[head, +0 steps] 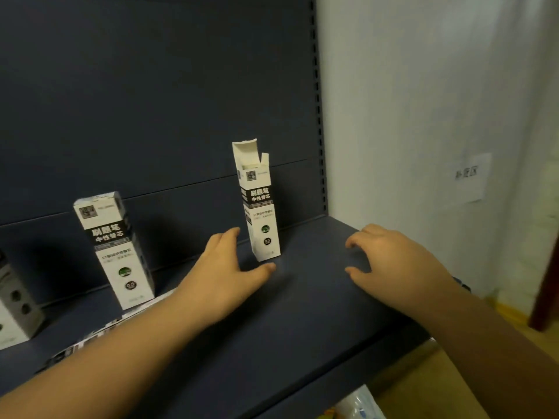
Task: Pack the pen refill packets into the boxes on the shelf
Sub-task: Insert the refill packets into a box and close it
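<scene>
A tall white-and-black refill box (258,204) stands upright on the dark blue shelf (302,322), its top flap open. My left hand (223,273) hovers just left of its base, fingers spread, thumb near the box's foot, holding nothing. To the right, my right hand (390,264) hangs over the shelf with loosely curved fingers, also holding nothing. A second, closed box (113,249) stands further left. Flat refill packets (90,337) lie on the shelf under my left forearm, mostly hidden.
A third box (15,309) is cut off at the left edge. The shelf's back panel (151,101) rises behind the boxes. A white wall with a paper sign (469,176) is at the right. A plastic bag (360,403) lies below the shelf.
</scene>
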Action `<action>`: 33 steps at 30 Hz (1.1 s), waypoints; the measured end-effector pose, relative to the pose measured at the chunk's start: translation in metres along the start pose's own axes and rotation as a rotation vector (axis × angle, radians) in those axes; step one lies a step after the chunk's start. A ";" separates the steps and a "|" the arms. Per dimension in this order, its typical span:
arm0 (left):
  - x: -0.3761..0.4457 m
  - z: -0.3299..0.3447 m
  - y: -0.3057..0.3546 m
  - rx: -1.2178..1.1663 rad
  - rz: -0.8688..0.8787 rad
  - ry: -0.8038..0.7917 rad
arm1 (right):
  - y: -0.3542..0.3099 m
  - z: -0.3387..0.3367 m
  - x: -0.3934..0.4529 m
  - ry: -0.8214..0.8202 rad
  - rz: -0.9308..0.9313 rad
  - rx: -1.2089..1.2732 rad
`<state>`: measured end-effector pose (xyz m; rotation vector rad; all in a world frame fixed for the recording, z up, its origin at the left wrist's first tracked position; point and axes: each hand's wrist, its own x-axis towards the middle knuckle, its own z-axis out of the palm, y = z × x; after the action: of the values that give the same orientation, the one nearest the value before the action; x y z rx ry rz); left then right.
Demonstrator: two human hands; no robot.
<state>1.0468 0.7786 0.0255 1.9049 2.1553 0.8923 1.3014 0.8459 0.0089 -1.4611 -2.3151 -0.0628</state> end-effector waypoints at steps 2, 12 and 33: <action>0.021 0.013 0.013 -0.178 -0.056 0.031 | 0.012 -0.002 -0.007 -0.006 0.021 -0.006; 0.090 0.025 0.022 -0.642 -0.145 0.164 | 0.045 -0.010 -0.021 0.009 0.029 0.030; -0.083 -0.131 -0.060 -0.339 -0.002 0.417 | -0.155 0.011 0.044 -0.077 -0.517 0.056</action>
<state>0.9501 0.6543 0.0795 1.6622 2.0236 1.6567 1.1459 0.8166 0.0411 -0.8193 -2.6742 -0.0850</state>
